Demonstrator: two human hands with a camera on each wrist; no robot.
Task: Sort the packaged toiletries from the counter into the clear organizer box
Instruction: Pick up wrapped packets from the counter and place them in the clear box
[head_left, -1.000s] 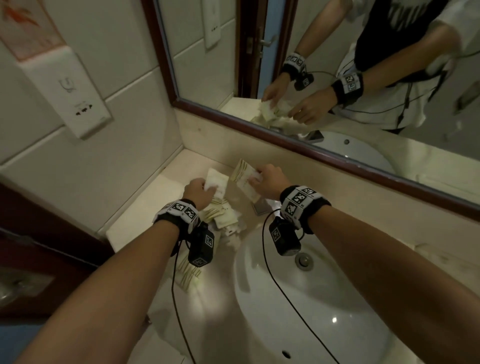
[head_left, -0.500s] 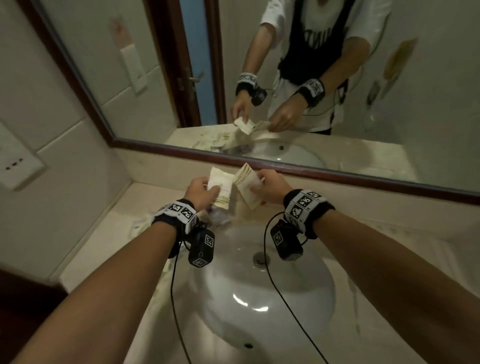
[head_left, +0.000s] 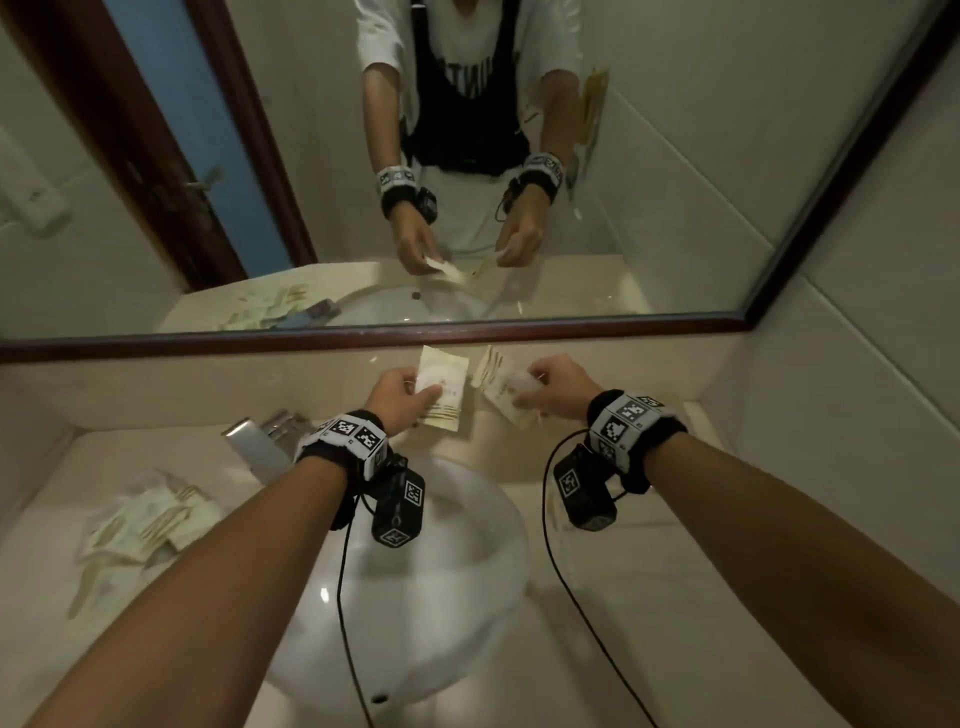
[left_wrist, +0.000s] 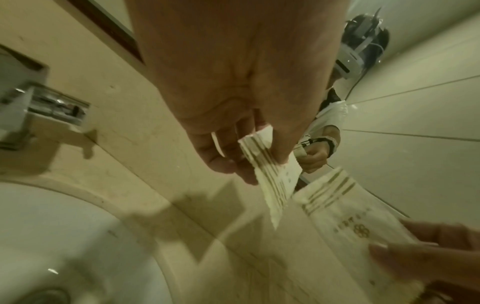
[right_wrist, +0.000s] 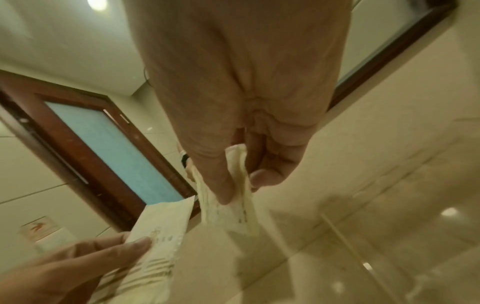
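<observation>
Well to the left of the fingers, a loose heap of cream packets (head_left: 148, 522) is left lying on the tabletop (head_left: 597, 561), apparently not yet sorted. Nearer, just left of the left hand (head_left: 402, 397), a chrome faucet (head_left: 260, 441) is seen. One flat packet (head_left: 440, 387) is pinched by that hand between thumb and fingers (left_wrist: 228, 162), held upright and face-on, probably so that its print can be read. Just to its right, apart from it, a second packet (head_left: 501, 384) is pinched at one end by the right hand (head_left: 553, 387), its striped end tilted toward the first, as if the two are being compared. Below both hands the white sink (head_left: 467, 571) is seen, with nothing visible in it. The clear organizer box is not found in any view, so its contents cannot be told.
</observation>
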